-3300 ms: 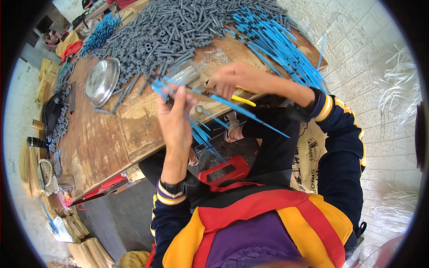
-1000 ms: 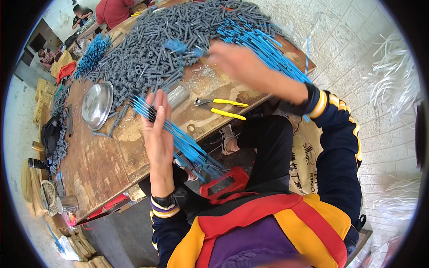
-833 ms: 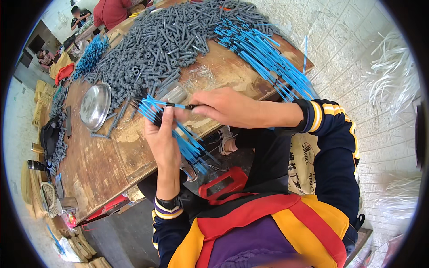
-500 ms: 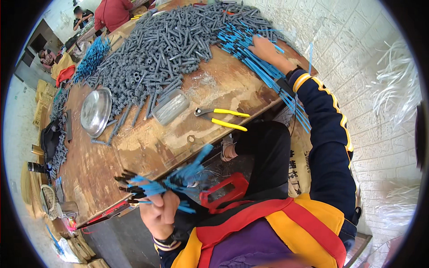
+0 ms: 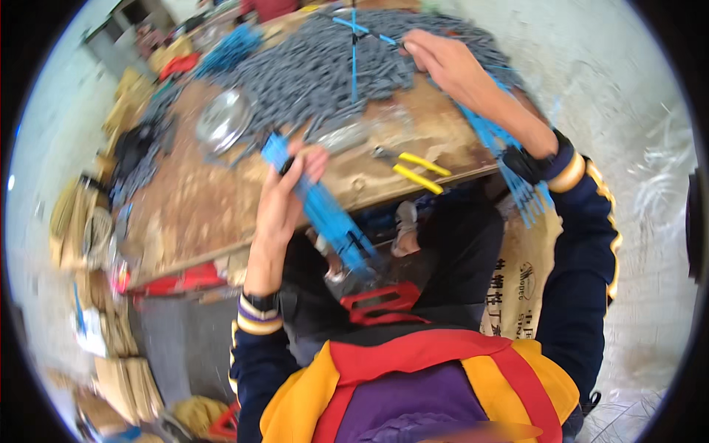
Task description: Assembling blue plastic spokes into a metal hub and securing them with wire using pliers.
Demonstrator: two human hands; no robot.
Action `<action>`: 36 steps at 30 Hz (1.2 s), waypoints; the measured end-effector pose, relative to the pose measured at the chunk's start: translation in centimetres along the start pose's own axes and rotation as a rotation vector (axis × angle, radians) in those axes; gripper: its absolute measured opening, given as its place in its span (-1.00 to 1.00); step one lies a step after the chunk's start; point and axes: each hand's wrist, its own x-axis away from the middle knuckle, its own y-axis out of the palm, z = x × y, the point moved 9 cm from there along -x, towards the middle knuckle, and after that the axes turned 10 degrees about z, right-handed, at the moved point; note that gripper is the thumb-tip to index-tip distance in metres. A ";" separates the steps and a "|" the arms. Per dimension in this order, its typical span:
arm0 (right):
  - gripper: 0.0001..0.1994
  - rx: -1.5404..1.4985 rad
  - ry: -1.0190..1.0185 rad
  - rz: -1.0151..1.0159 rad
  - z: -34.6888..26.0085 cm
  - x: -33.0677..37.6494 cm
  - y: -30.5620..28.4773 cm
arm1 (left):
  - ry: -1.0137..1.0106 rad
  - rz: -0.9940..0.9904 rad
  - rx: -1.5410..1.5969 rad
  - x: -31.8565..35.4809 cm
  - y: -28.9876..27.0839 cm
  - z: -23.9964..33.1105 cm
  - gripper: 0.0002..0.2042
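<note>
My left hand is wrapped round a bundle of thin blue sticks with black parts, held slanting over the near table edge. Farther right, my right hand pinches one end of a blue stick with black sections, above the pile. An upright-looking blue stick crosses it; whether the two are joined I cannot tell. Beneath my right forearm lie more loose blue sticks, jutting past the table edge. Motion blurs the bundle and both hands a little.
Grey plastic plug-like pieces are heaped across the wooden table. Yellow-handled cutters, a clear tray and a round metal lid or dish lie nearer me. Another blue bundle is at far left; a person sits beyond.
My left hand has risen toward the table with its bundle, which now points down to the right. My right hand has lifted off the loose sticks, moving up with a stick. The view has shifted.
</note>
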 end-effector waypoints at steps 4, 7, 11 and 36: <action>-0.79 -0.232 0.038 -0.114 -9.7 5.4 5.6 | 0.104 -0.006 0.141 3.3 0.9 3.1 -0.66; -0.79 -0.403 0.215 -0.054 -10.8 10.3 10.5 | 0.162 0.080 0.000 5.4 0.0 2.3 -0.71; -0.77 -0.603 0.410 -0.007 -11.7 16.9 16.0 | 0.183 0.161 0.072 9.4 -0.5 -0.6 -0.78; -0.82 -0.032 -0.256 -0.627 4.5 5.6 25.3 | 0.016 -0.166 -0.445 3.8 -2.7 -8.0 -0.73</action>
